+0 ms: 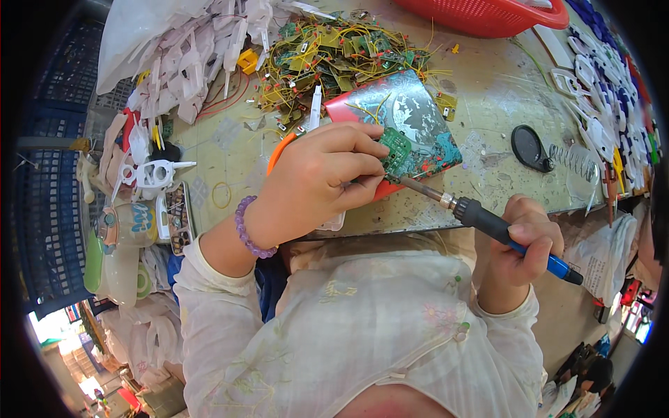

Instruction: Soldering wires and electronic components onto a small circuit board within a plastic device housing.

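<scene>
My left hand [331,164] pinches a small green circuit board [398,150] over a dark patterned pad with red edges [432,118]. In my right hand [526,240] is a soldering iron [481,217] with a black grip and a blue end. Its metal tip meets the board's lower edge, or comes very close; I cannot tell which. Thin yellow wires stick up by the board. Beyond my left hand lies a heap of circuit boards with yellow wires [341,52]. An orange strip [280,153] shows behind my left wrist, partly hidden.
White plastic casings [191,73] pile up at the far left, more casings [599,129] at the right. A red basket [488,19] stands at the back. On the right are a black oval lid [529,148] and a coiled spring [573,161]. A clear bottle [125,226] sits at the left.
</scene>
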Demonstrator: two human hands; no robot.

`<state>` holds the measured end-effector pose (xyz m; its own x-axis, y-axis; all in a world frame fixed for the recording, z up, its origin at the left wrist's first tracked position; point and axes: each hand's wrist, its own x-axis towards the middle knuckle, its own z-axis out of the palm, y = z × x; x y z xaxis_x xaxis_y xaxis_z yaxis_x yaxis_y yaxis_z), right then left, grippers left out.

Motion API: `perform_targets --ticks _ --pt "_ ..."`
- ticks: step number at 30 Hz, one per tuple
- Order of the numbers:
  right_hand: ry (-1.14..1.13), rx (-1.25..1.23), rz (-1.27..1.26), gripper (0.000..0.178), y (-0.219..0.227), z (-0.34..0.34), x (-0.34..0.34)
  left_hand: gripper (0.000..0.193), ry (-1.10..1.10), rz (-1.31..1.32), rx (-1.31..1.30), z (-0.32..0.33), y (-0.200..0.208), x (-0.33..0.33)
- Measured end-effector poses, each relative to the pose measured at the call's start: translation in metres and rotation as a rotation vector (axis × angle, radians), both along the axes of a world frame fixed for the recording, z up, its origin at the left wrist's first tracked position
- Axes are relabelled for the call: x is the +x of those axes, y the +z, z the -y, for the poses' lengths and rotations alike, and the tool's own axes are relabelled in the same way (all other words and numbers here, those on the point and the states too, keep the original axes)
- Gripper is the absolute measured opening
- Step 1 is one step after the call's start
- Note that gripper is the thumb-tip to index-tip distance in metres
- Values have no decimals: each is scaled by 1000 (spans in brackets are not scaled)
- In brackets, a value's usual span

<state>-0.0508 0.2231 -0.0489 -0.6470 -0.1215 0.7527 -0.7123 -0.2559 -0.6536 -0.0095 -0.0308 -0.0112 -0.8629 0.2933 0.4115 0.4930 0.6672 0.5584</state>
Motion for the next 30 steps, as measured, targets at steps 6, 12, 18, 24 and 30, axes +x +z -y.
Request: perform_targets --ticks 6,12,18,24,30 --pt "-18 -4 -5 31 -1 2 0 14 -5 -34 -42 0 0 1" --pt "16 -78 243 28 -3 -3 4 15 1 -64 -47 -1 0 1" --pt "14 -168 455 29 -2 -4 6 11 12 -96 -72 -4 0 1" --pt "-6 -79 178 30 -2 3 8 10 22 -102 -87 -4 1 2" --pt "-15 -152 182 31 -5 -14 10 14 21 -52 -76 -4 3 3"
